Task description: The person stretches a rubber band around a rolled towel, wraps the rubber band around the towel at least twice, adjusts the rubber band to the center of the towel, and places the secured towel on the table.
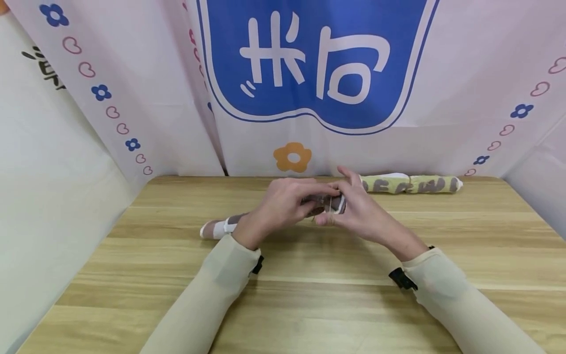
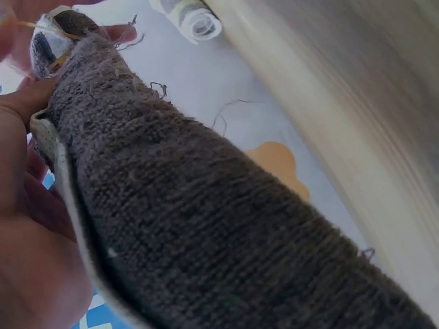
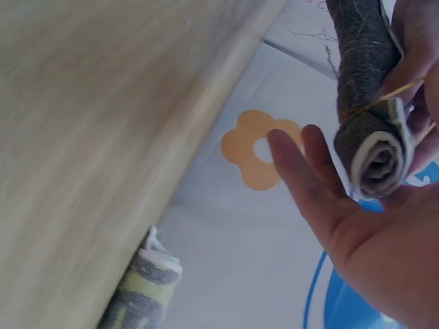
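A rolled grey-brown towel (image 2: 178, 185) with white edging slants across the left wrist view. In the head view, one end of this rolled towel (image 1: 216, 229) shows beyond the left forearm. My left hand (image 1: 285, 199) grips the roll near its right end. Around that end runs a thin yellowish rubber band (image 3: 384, 100), stretched out to one side. My right hand (image 1: 362, 211) holds the band between thumb and fingers, while other fingers (image 3: 302, 168) extend past the roll's spiral end. Part of the band is hidden behind the fingers.
Another rolled towel (image 1: 411, 184), green with brown-grey pattern, lies along the table's back edge at the right. White printed cloth (image 1: 247, 147) hangs right behind the wooden table (image 1: 309, 305) and at its sides. Loose threads hang from the grey-brown roll.
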{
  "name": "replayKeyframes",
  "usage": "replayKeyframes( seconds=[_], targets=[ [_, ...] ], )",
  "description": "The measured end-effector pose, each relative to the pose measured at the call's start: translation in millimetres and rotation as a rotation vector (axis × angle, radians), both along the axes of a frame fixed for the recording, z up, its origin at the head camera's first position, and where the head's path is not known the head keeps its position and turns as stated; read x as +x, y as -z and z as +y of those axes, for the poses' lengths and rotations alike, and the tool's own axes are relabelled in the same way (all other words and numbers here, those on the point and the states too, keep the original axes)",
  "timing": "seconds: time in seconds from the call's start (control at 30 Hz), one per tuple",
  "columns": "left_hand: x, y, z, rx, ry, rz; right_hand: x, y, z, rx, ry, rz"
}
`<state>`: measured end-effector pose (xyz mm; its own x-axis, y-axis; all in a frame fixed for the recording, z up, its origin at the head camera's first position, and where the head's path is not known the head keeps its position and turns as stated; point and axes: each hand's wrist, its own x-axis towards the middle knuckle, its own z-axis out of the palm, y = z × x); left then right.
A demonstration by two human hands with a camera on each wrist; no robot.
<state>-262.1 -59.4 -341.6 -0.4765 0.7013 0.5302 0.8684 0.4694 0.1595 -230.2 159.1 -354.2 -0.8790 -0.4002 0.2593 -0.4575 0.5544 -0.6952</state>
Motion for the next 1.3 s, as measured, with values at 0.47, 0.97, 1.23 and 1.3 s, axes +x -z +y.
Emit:
replayKeyframes(
  seconds=[0.47,0.97,1.23,1.3],
  targets=[
    [-5.0,12.6,-1.9,0.16,0.014,0.081,1.2,-2.1,2.6,0.322,0.107,0.074],
    [-8.8,12.8,4.0,0.491,0.177,-0.094,-11.9,9.1,12.5,0.205,0.109,0.057],
    [-1.5,9.9,11.4,0.66,0.004,-0.398,-7.4,7.4,6.2,0.025,0.139,0.062],
    [0.1,9.5,13.7,0.7,-0.052,-0.476,-7.0,7.2,4.6,0.005,0.157,0.084]
  ],
)
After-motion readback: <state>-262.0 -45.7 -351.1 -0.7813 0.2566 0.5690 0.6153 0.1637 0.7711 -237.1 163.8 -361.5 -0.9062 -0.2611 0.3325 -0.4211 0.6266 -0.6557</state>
